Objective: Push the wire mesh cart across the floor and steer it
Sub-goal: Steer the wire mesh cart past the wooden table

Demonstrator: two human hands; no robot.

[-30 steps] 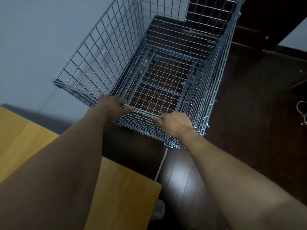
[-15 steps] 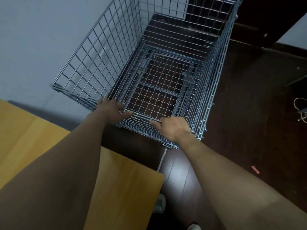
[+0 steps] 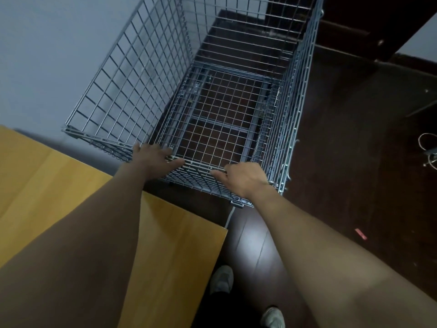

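An empty grey wire mesh cart [image 3: 127,84] stands on the dark wooden floor ahead of me, its left side close to a pale wall. My left hand [image 3: 153,159] lies on the near top rail, fingers stretched along the wire. My right hand [image 3: 243,178] is curled over the same rail near the cart's right corner, gripping it. Both arms reach forward from below.
A yellow wooden tabletop [image 3: 99,209] juts in at the lower left, its corner just short of the cart. A pale wall [image 3: 59,55] runs along the left. Dark furniture [image 3: 369,22] stands at the top right. Loose cable [image 3: 428,147] lies on the floor at the right. My shoes [image 3: 221,279] show below.
The cart has rolled slightly forward and away from me with both hands still on the rail. My feet have come into view at the bottom.
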